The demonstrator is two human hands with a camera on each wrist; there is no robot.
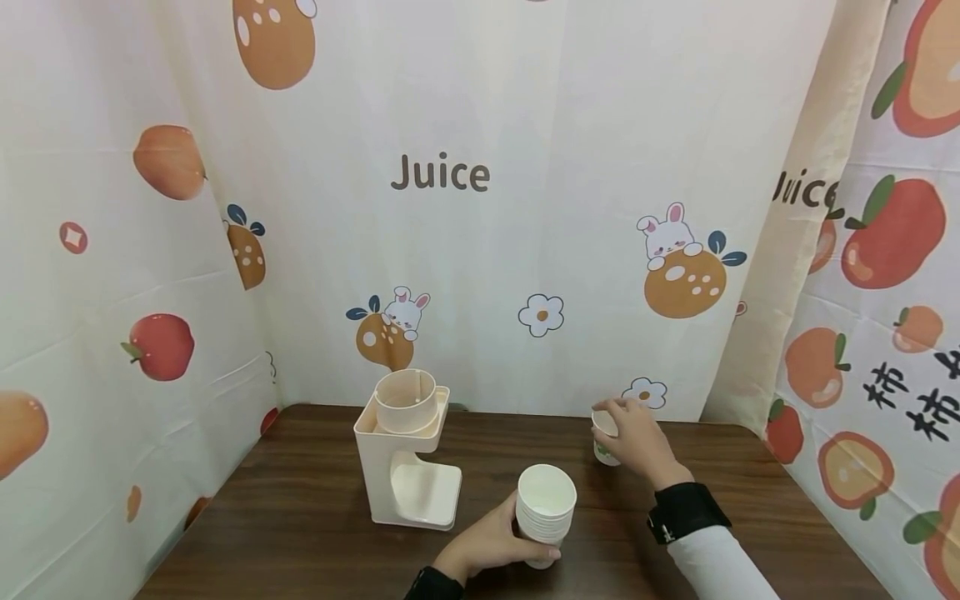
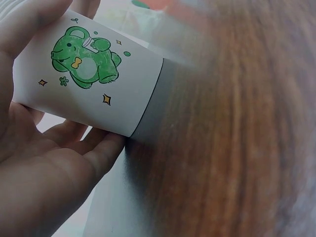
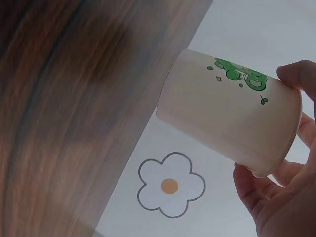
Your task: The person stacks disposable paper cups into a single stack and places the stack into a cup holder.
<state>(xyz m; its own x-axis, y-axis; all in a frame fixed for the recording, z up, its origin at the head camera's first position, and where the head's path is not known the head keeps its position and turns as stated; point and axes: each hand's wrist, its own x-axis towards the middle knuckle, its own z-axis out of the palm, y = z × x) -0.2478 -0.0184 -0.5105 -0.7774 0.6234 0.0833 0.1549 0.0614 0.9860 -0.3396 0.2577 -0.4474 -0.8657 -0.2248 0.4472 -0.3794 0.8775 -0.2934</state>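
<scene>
A stack of white paper cups (image 1: pixel 546 500) stands at the front middle of the table, and my left hand (image 1: pixel 498 537) grips it low around the side. The left wrist view shows a green cartoon bear on the outer cup (image 2: pixel 89 74) of that stack. Farther back on the right, my right hand (image 1: pixel 637 437) holds a single paper cup (image 1: pixel 604 437) near its rim. In the right wrist view, the thumb and fingertips pinch this cup (image 3: pixel 227 113) at the rim end. Whether its base touches the table I cannot tell.
A cream-coloured stand (image 1: pixel 378 471) with a round cup-like top (image 1: pixel 406 402) and a flat foot is on the left of the dark wooden table (image 1: pixel 300 500). Printed curtains (image 1: pixel 510 242) hang behind the table and along both sides.
</scene>
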